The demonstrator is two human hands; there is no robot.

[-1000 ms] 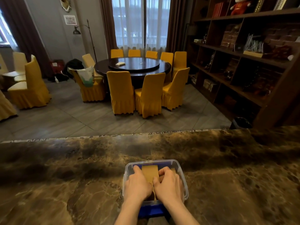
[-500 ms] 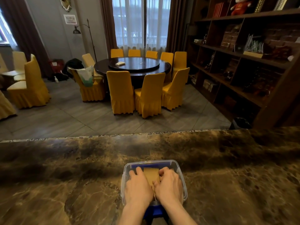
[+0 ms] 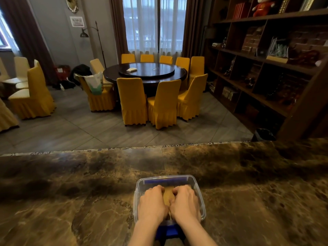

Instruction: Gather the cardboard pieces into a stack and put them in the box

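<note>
A clear plastic box (image 3: 199, 190) with blue parts stands on the brown marble counter (image 3: 71, 201), near its front edge. Both hands reach down inside it. My left hand (image 3: 151, 204) and my right hand (image 3: 185, 203) lie side by side, fingers curled over a tan stack of cardboard pieces (image 3: 168, 195). Only a narrow strip of the cardboard shows between the hands; the rest is hidden under them. The stack sits low in the box.
A blue latch (image 3: 167, 229) sticks out at the box's near end between my forearms. Beyond the counter's far edge the floor drops to a dining room with a round dark table (image 3: 145, 72), yellow chairs and a wooden shelf unit (image 3: 266, 68) on the right.
The hands have sunk deeper into the box with the cardboard stack. The piece that stood up above the fingers now lies lower, mostly covered by both hands.
</note>
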